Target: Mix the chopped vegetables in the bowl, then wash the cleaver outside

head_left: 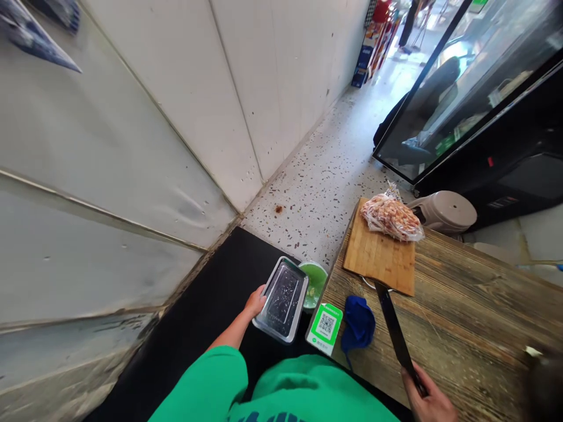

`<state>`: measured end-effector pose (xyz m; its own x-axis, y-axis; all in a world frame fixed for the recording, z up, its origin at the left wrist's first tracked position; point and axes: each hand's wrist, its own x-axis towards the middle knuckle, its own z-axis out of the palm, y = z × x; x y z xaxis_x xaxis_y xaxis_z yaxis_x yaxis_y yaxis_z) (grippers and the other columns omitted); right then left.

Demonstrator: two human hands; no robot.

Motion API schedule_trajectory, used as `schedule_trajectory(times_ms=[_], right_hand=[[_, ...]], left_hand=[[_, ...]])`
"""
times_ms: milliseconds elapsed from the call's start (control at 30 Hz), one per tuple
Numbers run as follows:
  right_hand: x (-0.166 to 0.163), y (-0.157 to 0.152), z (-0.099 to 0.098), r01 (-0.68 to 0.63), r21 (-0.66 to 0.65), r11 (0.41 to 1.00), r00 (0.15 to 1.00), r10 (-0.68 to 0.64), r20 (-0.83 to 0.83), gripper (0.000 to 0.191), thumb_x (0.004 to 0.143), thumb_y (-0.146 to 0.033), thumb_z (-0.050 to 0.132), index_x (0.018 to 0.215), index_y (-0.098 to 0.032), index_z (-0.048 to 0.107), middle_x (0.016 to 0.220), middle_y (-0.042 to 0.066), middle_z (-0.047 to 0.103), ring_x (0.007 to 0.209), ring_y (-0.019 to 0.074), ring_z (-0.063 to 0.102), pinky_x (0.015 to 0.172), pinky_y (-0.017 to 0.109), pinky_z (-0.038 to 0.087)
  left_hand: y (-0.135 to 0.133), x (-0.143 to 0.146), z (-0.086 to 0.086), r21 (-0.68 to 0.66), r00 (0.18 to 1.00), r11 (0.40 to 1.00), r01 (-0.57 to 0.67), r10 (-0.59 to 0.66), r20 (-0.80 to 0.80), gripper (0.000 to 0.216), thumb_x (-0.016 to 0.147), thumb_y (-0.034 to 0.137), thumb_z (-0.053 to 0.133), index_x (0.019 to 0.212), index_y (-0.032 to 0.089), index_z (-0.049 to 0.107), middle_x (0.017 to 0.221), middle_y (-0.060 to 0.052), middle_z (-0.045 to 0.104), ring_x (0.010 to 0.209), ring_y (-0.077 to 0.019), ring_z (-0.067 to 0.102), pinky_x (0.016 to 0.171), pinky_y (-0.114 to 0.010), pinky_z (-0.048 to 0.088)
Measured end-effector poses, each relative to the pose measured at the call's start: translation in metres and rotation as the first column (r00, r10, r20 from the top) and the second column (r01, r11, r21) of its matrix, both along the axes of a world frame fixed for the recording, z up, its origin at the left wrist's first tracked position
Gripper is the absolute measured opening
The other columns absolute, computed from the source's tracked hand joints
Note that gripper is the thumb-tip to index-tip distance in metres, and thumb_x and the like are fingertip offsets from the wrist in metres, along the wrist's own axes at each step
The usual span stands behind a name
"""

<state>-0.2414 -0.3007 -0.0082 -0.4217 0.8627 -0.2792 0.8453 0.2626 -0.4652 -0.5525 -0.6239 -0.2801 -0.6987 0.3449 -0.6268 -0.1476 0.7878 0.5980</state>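
My left hand (255, 302) grips the long left edge of a shallow metal tray (284, 299), whose inside is spotted with wet drops. The tray is held in the air beside the table, partly over a round green-and-white tub (313, 281). In my right hand (428, 398) is the handle of a long, dark-bladed knife (393, 328). Its tip reaches the near edge of a wooden cutting board (378, 258). On the board's far end lies a clear plastic bag of pinkish-orange pieces (391, 217); what they are I cannot make out.
The wooden table (466, 299) carries a green QR-code card (325, 328) and a crumpled blue cloth (358, 322). Beyond it stand a beige stool (444, 211) and an open glass-door fridge (440, 111). A white panel wall (176, 117) runs along the left, above a black mat (211, 299).
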Motion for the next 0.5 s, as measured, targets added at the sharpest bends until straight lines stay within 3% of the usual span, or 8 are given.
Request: schedule_trajectory(times_ms=[67, 167, 300, 400, 500], right_hand=[[-0.005, -0.007, -0.002, -0.033, 0.012, 0.999, 0.999, 0.033, 0.024, 0.068, 0.068, -0.066, 0.056, 0.111, -0.014, 0.070, 0.065, 0.003, 0.068, 0.048, 0.0176, 0.059, 0.046, 0.026, 0.049], [-0.018, -0.022, 0.003, -0.126, 0.162, 0.979, 0.992, 0.120, 0.048, 0.064, 0.076, -0.061, 0.047, 0.118, -0.016, 0.066, 0.084, 0.006, 0.071, 0.064, 0.0214, 0.065, 0.051, 0.029, 0.050], [-0.039, -0.039, 0.011, -0.251, 0.348, 0.903, 0.967, 0.251, 0.045, 0.060, 0.082, -0.047, 0.041, 0.129, -0.013, 0.057, 0.107, 0.012, 0.067, 0.082, 0.0238, 0.065, 0.058, 0.032, 0.051], [-0.050, -0.053, 0.012, -0.270, 0.383, 0.883, 0.957, 0.290, 0.005, 0.057, 0.083, -0.039, 0.042, 0.133, -0.012, 0.053, 0.098, 0.010, 0.066, 0.081, 0.0217, 0.064, 0.067, 0.033, 0.052], [-0.058, -0.073, 0.008, -0.246, 0.317, 0.916, 0.964, 0.265, -0.020, 0.056, 0.080, -0.030, 0.046, 0.133, -0.012, 0.053, 0.089, 0.008, 0.065, 0.078, 0.0200, 0.062, 0.072, 0.032, 0.052]], left_hand=[[-0.016, -0.001, 0.014, 0.012, 0.999, 1.000, -0.027, 0.028, -0.031, 0.048, 0.080, 0.010, 0.045, 0.128, 0.014, 0.051, 0.123, -0.009, 0.063, 0.112, -0.0173, 0.059, 0.097, -0.025, 0.043], [-0.039, -0.006, 0.029, 0.042, 0.995, 0.997, -0.069, 0.072, -0.076, 0.044, 0.081, 0.016, 0.043, 0.124, 0.015, 0.052, 0.120, -0.010, 0.065, 0.111, -0.0198, 0.061, 0.097, -0.029, 0.045], [-0.068, -0.029, 0.042, 0.154, 0.956, 0.957, -0.245, 0.265, -0.126, 0.045, 0.077, 0.034, 0.047, 0.118, 0.017, 0.054, 0.117, -0.010, 0.066, 0.110, -0.0248, 0.062, 0.096, -0.033, 0.047], [-0.089, -0.045, 0.059, 0.211, 0.932, 0.930, -0.302, 0.335, -0.141, 0.047, 0.071, 0.044, 0.049, 0.112, 0.021, 0.058, 0.108, -0.007, 0.070, 0.102, -0.0266, 0.066, 0.092, -0.036, 0.050], [-0.107, -0.053, 0.078, 0.240, 0.903, 0.908, -0.343, 0.389, -0.181, 0.041, 0.069, 0.051, 0.049, 0.102, 0.030, 0.064, 0.087, -0.001, 0.073, 0.090, -0.0289, 0.069, 0.082, -0.041, 0.054]])
